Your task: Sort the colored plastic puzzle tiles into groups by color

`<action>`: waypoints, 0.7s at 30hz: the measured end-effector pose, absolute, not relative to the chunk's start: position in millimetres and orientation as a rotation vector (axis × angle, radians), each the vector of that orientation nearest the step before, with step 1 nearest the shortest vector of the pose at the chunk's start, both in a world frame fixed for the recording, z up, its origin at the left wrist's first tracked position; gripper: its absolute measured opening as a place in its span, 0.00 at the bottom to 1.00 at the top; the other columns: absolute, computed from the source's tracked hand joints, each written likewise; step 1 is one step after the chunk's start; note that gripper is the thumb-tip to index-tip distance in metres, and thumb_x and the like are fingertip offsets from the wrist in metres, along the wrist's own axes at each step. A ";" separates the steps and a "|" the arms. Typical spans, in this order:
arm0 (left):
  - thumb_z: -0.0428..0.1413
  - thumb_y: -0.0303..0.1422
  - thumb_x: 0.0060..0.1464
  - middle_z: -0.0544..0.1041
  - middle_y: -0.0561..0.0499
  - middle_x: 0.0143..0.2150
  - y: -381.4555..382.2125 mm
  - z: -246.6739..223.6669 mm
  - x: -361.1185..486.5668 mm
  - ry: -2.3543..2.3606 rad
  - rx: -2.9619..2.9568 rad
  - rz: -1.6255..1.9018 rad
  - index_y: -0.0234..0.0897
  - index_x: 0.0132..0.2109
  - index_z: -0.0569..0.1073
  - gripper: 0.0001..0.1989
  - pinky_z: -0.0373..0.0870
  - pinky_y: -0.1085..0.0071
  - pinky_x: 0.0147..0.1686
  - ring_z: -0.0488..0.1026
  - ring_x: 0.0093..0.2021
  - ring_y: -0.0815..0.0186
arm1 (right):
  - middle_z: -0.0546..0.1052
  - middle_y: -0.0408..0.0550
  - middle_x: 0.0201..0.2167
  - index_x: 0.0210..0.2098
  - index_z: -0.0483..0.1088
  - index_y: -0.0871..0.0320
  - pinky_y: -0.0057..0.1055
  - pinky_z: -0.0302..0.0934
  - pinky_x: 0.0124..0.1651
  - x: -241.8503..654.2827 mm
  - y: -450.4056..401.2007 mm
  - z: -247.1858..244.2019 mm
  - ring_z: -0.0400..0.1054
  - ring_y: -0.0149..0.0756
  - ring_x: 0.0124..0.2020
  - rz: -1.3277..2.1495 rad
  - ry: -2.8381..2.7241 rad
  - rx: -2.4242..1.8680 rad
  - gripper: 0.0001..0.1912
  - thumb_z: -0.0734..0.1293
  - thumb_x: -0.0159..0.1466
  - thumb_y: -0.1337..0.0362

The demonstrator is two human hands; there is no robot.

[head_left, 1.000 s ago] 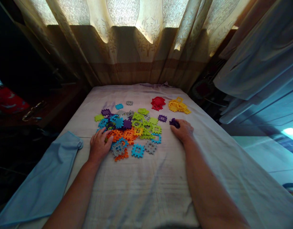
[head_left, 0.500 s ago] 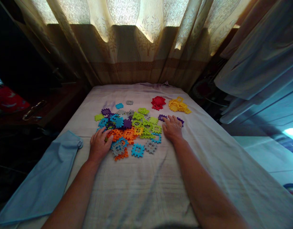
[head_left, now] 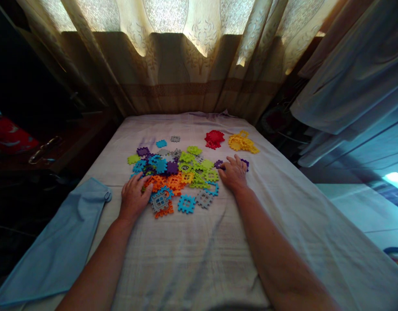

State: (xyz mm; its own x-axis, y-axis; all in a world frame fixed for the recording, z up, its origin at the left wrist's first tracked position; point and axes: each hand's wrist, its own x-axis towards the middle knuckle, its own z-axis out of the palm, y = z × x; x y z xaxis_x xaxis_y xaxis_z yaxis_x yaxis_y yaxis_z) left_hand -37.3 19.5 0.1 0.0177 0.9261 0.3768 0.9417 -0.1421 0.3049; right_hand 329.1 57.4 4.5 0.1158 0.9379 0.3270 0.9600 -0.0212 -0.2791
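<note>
A mixed pile of flat, notched plastic building tiles lies on the sheet, with lime green (head_left: 194, 150), orange (head_left: 173, 181), blue (head_left: 186, 204), grey (head_left: 204, 199) and purple ones (head_left: 172, 168). My left hand (head_left: 134, 195) rests at the pile's left edge, thumb and fingers apart, its fingertips by the orange and blue tiles. To the right of the pile, my right hand (head_left: 234, 173) lies palm down with fingers spread. A purple tile (head_left: 218, 164) touches or sits under its thumb side, and another purple tile (head_left: 246, 164) is partly hidden beyond its outer fingers.
Red tiles (head_left: 214, 139) and yellow tiles (head_left: 242, 142) form separate heaps toward the back right. Single blue (head_left: 161, 143) and grey tiles (head_left: 175, 138) lie behind the pile. A light blue cloth (head_left: 61, 242) hangs over the left edge; a curtain (head_left: 192, 86) closes off the back.
The purple tile by my right thumb has shifted slightly toward me and looks turned or tilted. My right hand has moved very little; my left hand stays at the pile.
</note>
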 end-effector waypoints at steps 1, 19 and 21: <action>0.46 0.43 0.60 0.70 0.42 0.62 19.5 0.4 -37.3 -2.035 -2.219 -0.775 0.41 0.54 0.74 0.22 0.61 0.51 0.62 0.66 0.62 0.51 | 0.69 0.55 0.61 0.39 0.77 0.57 0.56 0.41 0.66 329.0 57.4 4.5 0.48 0.53 0.69 -0.068 -1.839 -1.972 0.11 0.64 0.62 0.61; 0.45 0.44 0.60 0.71 0.42 0.61 21.4 -1.5 -38.3 -2.006 -2.221 -0.784 0.39 0.53 0.75 0.23 0.61 0.53 0.62 0.67 0.61 0.52 | 0.70 0.59 0.59 0.37 0.74 0.59 0.57 0.41 0.65 341.8 59.1 3.4 0.50 0.53 0.67 -0.234 -1.613 -1.922 0.09 0.64 0.61 0.63; 0.45 0.44 0.61 0.71 0.42 0.61 21.2 -1.5 -38.3 -2.001 -2.218 -0.791 0.40 0.53 0.75 0.22 0.61 0.53 0.62 0.67 0.61 0.53 | 0.70 0.59 0.58 0.37 0.75 0.59 0.60 0.41 0.64 349.0 58.9 1.9 0.50 0.54 0.67 -0.242 -1.528 -2.000 0.09 0.64 0.61 0.63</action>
State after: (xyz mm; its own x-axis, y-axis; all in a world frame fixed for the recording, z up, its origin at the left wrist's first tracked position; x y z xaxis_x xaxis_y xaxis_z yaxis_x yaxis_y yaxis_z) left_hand -38.3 21.2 -1.5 0.0313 0.9158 0.4005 0.9421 -0.1609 0.2941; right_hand 349.0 58.9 1.9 0.3196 0.8136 0.4857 0.9239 -0.1538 -0.3504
